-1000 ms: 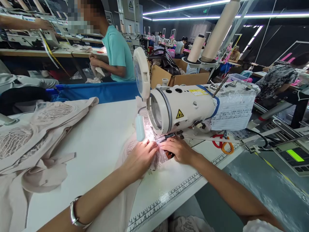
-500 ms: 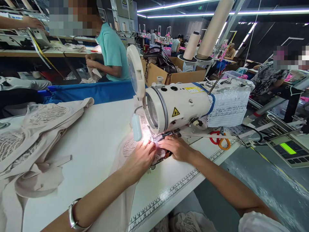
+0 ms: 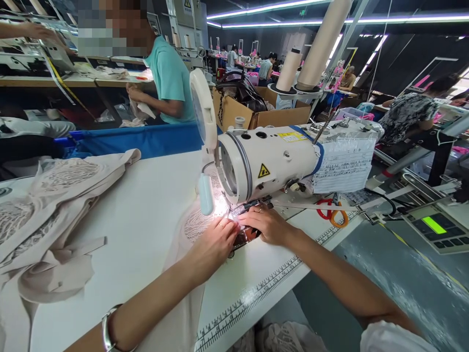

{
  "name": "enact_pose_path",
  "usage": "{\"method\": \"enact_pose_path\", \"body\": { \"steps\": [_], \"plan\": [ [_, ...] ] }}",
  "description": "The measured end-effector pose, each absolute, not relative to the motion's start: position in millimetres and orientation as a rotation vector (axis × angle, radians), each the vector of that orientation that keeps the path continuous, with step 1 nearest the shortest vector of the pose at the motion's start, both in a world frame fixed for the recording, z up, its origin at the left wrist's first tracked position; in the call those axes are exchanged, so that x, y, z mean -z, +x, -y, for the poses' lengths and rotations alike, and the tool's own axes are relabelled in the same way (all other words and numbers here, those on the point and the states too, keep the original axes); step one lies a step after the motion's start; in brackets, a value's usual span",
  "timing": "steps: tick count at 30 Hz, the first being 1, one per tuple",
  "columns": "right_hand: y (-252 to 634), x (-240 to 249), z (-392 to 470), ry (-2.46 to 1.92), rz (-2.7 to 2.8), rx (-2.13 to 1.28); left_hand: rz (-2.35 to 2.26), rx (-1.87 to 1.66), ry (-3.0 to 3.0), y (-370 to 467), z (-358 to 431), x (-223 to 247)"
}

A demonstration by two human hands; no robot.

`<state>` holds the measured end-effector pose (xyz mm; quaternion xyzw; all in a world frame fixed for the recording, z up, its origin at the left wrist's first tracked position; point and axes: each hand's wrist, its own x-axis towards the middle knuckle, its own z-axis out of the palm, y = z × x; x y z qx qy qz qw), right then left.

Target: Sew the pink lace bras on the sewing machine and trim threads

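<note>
A beige lace garment piece [image 3: 193, 227] runs from under the lit needle area of a white sewing machine [image 3: 273, 159] down over the table's front. My left hand [image 3: 216, 244] is closed on the lace just in front of the needle, fingers bunched. Close beside it, my right hand [image 3: 269, 225] pinches at the fabric edge with its fingertips, next to a dark metal attachment [image 3: 252, 205]. The fingertips of both hands nearly meet. Glare and the fingers hide the needle and presser foot.
More beige lace pieces [image 3: 66, 190] lie heaped on the left of the white table [image 3: 146, 215]. Red-and-orange-handled scissors [image 3: 339, 217] rest right of the machine, near a control panel [image 3: 434, 225]. Thread cones [image 3: 289, 71] stand behind. A co-worker in a teal shirt [image 3: 172, 78] sits opposite.
My left hand has shifted slightly, its fingers now flatter and closer to the right hand. Less lace shows between the hands, and more of the reddish-brown plate is visible. The right hand stays nearly still.
</note>
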<state>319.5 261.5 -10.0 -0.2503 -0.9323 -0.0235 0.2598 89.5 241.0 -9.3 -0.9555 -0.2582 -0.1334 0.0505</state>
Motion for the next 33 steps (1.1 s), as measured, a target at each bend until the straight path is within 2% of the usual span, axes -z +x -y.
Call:
{"method": "enact_pose_path", "body": {
  "steps": [17,25,33],
  "plan": [
    [319.2,11.2,-263.1,-0.689,2.518,0.082,0.979,0.640,-2.924,74.9,-259.4,13.6],
    [319.5,9.4,-262.1,-0.708,2.507,0.068,1.097,0.554,-2.908,70.2,-268.0,9.9],
    [327.0,7.6,-259.1,-1.080,2.610,0.071,1.262,0.441,-2.859,71.3,-267.3,3.8]
  ]
}}
